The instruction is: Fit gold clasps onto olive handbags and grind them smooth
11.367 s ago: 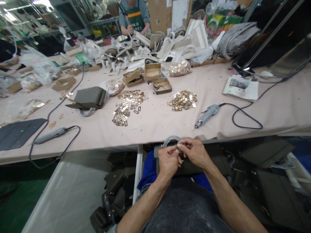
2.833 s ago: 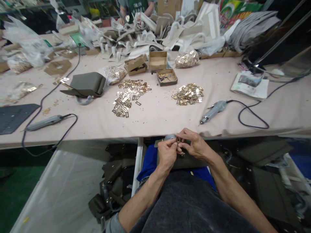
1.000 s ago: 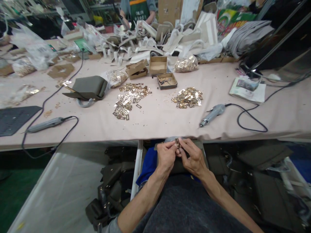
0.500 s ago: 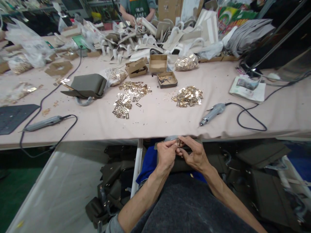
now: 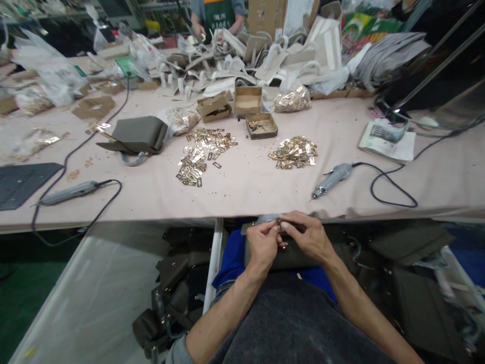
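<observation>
Just below the table's front edge, my left hand (image 5: 262, 245) and my right hand (image 5: 309, 235) meet with fingers pinched together. Between their fingertips is a small metal fitting (image 5: 279, 223), its exact shape partly covered. Both hands grip it. Under them, across my lap, lies a dark olive bag (image 5: 293, 259), with a grey wrapped handle (image 5: 266, 218) showing beyond the fingers. On the table ahead are two piles of flat gold metal plates, a left pile (image 5: 191, 167) with slotted plates and a right pile (image 5: 293, 152).
Corded grey electric screwdrivers lie at right (image 5: 332, 180) and left (image 5: 70, 193). A small box of screws (image 5: 261, 125) and an olive bag (image 5: 138, 134) sit on the table (image 5: 235, 202). Pale bag parts (image 5: 246, 55) heap behind; a co-worker (image 5: 217, 20) stands beyond. Dark bags (image 5: 178, 283) fill the space below.
My right hand's fingers have closed in, the thumb now pressing at the fitting. My left hand has shifted slightly right. The co-worker's hands have moved apart.
</observation>
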Motion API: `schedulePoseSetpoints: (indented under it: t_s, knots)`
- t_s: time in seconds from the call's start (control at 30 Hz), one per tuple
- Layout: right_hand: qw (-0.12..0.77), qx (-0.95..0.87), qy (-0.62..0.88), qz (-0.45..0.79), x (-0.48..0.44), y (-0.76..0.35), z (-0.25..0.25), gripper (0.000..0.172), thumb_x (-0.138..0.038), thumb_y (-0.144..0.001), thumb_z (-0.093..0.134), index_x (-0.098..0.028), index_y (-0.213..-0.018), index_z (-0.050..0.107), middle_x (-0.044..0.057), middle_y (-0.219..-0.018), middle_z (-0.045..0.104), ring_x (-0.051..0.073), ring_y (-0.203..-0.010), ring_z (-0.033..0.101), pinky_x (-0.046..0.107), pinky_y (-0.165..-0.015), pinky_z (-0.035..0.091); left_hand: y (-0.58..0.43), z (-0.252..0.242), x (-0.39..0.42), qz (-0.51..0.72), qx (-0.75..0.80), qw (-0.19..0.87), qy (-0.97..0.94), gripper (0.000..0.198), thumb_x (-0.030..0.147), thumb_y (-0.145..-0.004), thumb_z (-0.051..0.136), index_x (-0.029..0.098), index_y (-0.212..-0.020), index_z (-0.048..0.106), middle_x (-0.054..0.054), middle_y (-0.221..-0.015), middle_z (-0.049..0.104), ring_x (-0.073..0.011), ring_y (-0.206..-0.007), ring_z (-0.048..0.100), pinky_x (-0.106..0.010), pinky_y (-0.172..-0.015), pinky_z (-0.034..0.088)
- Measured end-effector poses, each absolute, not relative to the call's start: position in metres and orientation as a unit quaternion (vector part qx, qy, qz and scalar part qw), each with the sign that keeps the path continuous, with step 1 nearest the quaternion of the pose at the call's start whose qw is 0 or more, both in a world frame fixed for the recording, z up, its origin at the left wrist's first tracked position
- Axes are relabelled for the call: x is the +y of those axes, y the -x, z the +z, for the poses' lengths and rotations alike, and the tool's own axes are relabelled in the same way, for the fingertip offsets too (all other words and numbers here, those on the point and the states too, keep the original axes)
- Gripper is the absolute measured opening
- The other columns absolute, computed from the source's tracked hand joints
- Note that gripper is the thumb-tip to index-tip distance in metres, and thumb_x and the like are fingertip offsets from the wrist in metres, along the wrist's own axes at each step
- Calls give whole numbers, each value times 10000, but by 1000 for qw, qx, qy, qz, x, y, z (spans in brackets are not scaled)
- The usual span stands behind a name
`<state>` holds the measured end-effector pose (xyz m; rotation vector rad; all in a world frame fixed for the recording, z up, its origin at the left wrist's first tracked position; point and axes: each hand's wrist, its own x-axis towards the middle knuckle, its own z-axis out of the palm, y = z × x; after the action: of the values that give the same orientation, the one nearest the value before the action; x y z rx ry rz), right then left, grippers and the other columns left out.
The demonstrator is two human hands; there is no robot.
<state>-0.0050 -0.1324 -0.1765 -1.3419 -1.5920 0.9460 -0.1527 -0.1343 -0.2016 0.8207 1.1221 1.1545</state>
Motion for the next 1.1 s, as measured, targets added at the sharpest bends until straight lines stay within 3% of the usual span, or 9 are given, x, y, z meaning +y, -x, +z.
schedulePoseSetpoints:
  t_s: [0.13,0.4,0.57,0.67,0.8,0.87,0.93,1.0,1.1]
  knots:
    - [436,-561,562,423,-119,10,-175,211,-369,-878,748,-165,-913,792,73,-833,766,222,-765,717,332,-712,592,154,-196,-137,509,491,595,-383,284,344,-878,705,109,-971,834,-17,-552,601,-148,-442,545,-227,-462,497]
    - [450,-568,556,407,-117,16,-182,161,-351,-865,751,-200,-849,802,57,-792,762,224,-716,714,315,-642,583,161,-197,-137,478,469,631,-391,518,581,-924,710,85,-1026,819,-119,-647,698,-189,-477,624,-216,-435,492]
    - [435,-557,551,445,-114,20,-175,193,-390,-863,747,-201,-848,782,55,-769,751,227,-671,703,327,-619,583,158,-200,-132,501,473,622,-371,533,610,-870,766,81,-802,790,-96,-502,627,-156,-375,552,-189,-395,443]
    - [422,-559,613,365,-105,2,-164,287,-464,-866,725,-197,-953,786,78,-825,768,250,-719,725,359,-670,602,155,-203,-130,517,484,613,-349,516,594,-853,778,87,-760,785,-94,-499,625,-148,-360,532,-189,-382,441]
    - [359,-465,808,28,-79,-57,-148,565,-568,-851,682,-133,-1210,716,157,-880,766,359,-833,733,520,-859,559,152,-208,-127,522,487,619,-326,528,603,-820,787,78,-766,797,-123,-545,657,-156,-377,548,-199,-381,462]
    - [268,-414,870,1,-62,-85,-147,830,-633,-822,673,-9,-1365,591,273,-974,745,470,-993,707,590,-889,530,151,-209,-126,521,488,623,-321,539,609,-811,788,72,-761,797,-128,-545,657,-154,-378,548,-197,-383,461]
    - [216,-369,904,20,-45,-102,-151,969,-661,-775,704,77,-1378,531,378,-1078,694,524,-1099,668,594,-904,528,151,-210,-125,519,490,625,-317,550,614,-802,788,66,-758,795,-127,-534,651,-150,-367,539,-195,-379,456]
    - [224,-335,915,36,-30,-108,-159,957,-636,-717,766,62,-1338,557,403,-1154,663,520,-1161,648,567,-944,530,150,-210,-125,519,490,626,-315,556,614,-793,791,60,-758,795,-131,-539,654,-149,-363,537,-196,-377,458]
    - [291,-284,912,63,-18,-109,-171,783,-571,-579,877,-74,-1148,671,337,-1145,690,490,-1167,649,549,-973,533,150,-209,-124,523,489,626,-310,554,608,-781,797,55,-767,796,-141,-567,669,-156,-375,552,-200,-378,467]
